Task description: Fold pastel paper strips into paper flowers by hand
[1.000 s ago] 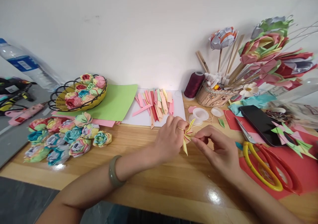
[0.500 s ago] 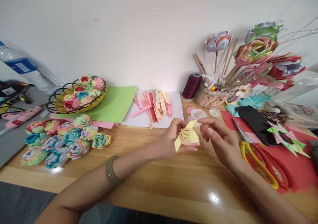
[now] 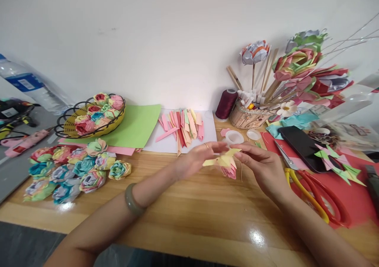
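Note:
A folded paper flower (image 3: 227, 163), yellow on top with pink petals beneath, is held up over the wooden table. My right hand (image 3: 262, 164) pinches one of its yellow tips between thumb and fingers. A thin tan thread (image 3: 241, 173) hangs down beside the flower. My left hand (image 3: 197, 160) is open at the flower's left, its fingers stretched out behind the yellow petals; whether they touch it I cannot tell. Behind the hands lies a pile of folded paper strips (image 3: 185, 126) in pink, red, peach and green.
Finished paper flowers (image 3: 93, 179) lie at left, below a yellow basket (image 3: 117, 121) of more flowers. A thread spool (image 3: 226, 104) and a holder (image 3: 247, 117) with sticks and flowers stand at the back. Scissors (image 3: 319, 198) and a phone (image 3: 306, 148) lie at right.
My left hand has let go of the flower and its fingers have straightened. My right hand now pinches it by a yellow tip, and the flower has turned so more pink shows below.

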{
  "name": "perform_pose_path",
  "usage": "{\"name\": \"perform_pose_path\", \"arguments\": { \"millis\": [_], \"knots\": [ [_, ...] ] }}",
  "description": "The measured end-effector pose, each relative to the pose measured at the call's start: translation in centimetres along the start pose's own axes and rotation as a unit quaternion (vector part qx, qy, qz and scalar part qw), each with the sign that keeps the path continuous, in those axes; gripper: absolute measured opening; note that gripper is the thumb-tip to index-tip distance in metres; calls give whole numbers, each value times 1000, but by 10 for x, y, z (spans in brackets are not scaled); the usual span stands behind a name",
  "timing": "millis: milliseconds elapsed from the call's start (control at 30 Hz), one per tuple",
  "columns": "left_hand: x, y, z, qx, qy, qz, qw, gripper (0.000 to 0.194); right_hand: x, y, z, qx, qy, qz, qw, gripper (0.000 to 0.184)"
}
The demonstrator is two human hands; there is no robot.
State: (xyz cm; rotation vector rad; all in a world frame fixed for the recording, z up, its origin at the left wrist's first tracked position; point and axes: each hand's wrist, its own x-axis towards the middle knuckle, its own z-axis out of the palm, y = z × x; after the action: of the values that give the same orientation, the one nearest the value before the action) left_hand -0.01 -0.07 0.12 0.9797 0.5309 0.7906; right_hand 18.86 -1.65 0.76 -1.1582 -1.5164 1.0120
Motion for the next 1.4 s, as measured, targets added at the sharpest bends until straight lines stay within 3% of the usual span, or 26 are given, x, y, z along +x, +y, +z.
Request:
{"name": "perform_pose_path", "arguments": {
  "millis": [67, 167, 267, 400, 567, 667, 733, 833, 900, 967, 1133, 1400],
  "knots": [
    [2, 1, -4, -1, 35, 30, 999, 50, -1, 0, 1, -21, -2, -23, 1000, 16],
    [3, 0, -2, 99, 102, 44, 989, 33, -2, 0, 2, -44, -25, -49, 998, 18],
    [2, -5, 8, 175, 80, 12, 981, 29, -4, 0, 4, -68, -39, -81, 994, 18],
    [-1, -11, 18, 248, 72, 61, 964, 24, -7, 3, 6, -143, -17, -135, 980, 16],
    [-5, -18, 20, 306, 144, 156, 928, 19, -11, 2, 6, -216, 18, -209, 954, 9],
    [-4, -17, 19, 307, 166, 173, 921, 14, -10, -1, 5, -218, 26, -217, 951, 3],
    [-3, -12, 18, 292, 155, 149, 932, 10, -8, -4, 3, -184, 1, -187, 965, 6],
    [-1, -2, 16, 227, 83, 28, 970, 10, -5, -8, 0, -78, -101, -61, 990, 16],
    [0, 3, 13, 180, 62, -13, 982, 11, -4, -10, -1, -8, -165, 33, 986, 20],
    [0, 4, 10, 130, 56, -34, 989, 13, -3, -10, -1, 34, -187, 88, 978, 22],
    [0, 0, 5, 43, 55, -62, 996, 19, -3, -11, 4, 47, -162, 110, 980, 25],
    [1, 0, 7, 73, 81, -65, 992, 20, -1, -12, 7, 36, -164, 125, 978, 29]
  ]
}}
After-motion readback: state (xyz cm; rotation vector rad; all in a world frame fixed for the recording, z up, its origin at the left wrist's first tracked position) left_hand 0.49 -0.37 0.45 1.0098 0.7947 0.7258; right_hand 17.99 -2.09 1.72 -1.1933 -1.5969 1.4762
